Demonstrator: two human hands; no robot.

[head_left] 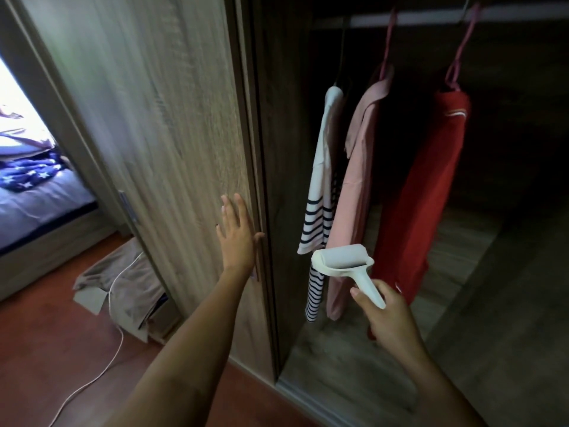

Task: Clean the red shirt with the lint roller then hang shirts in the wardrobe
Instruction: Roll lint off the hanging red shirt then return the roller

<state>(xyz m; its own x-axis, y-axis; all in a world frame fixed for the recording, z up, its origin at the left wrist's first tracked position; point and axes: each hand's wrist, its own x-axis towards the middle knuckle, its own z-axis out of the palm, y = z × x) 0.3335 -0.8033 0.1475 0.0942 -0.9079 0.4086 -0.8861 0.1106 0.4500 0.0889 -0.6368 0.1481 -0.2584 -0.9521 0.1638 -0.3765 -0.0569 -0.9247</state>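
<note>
Red shirt [431, 192] already hangs on the wardrobe rail [431, 18], far right, beside pink shirt [357, 192] and striped shirt [320, 192]. Right hand [391, 315] grips lint roller [341, 260]; left hand [237, 238], fingers spread, lies flat on sliding door [172, 149]. Hanging looks done; probably only closing left.

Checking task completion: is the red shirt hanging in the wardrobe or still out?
In, hanging. The red shirt hangs from a pink hanger on the wardrobe rail, beside the pink shirt.
</note>
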